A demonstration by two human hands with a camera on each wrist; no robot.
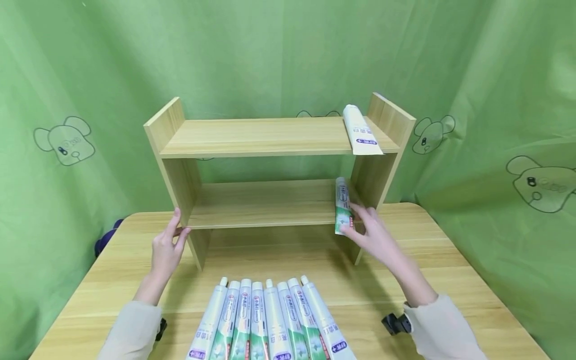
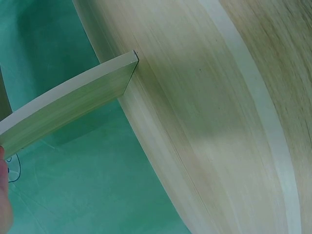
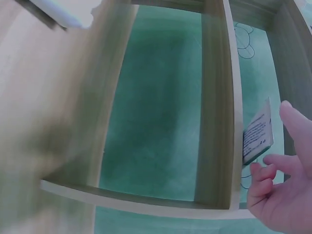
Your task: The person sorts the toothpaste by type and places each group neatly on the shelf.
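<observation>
I'm seemingly setting this toothpaste tube (image 1: 342, 197) on the middle shelf (image 1: 265, 202), right grip (image 1: 372, 231) spread wide; gentle straightening likely follows.

Wood-look, plastic and cloth finishes

Shelf (image 1: 265, 136): pale wood look, fine grain, smooth, matt; bench (image 1: 432, 250): yellowish wood grain, smooth, faint sheen; shelved tubes (image 1: 342, 199) and laid-out tubes (image 1: 258, 320): smooth plastic look, slight gloss; curtain (image 1: 234, 60): green cloth, softly creased, low sheen; sleeves (image 1: 135, 327): pale cloth, matt; wrist mount (image 1: 397, 324): black, plastic look.
</observation>
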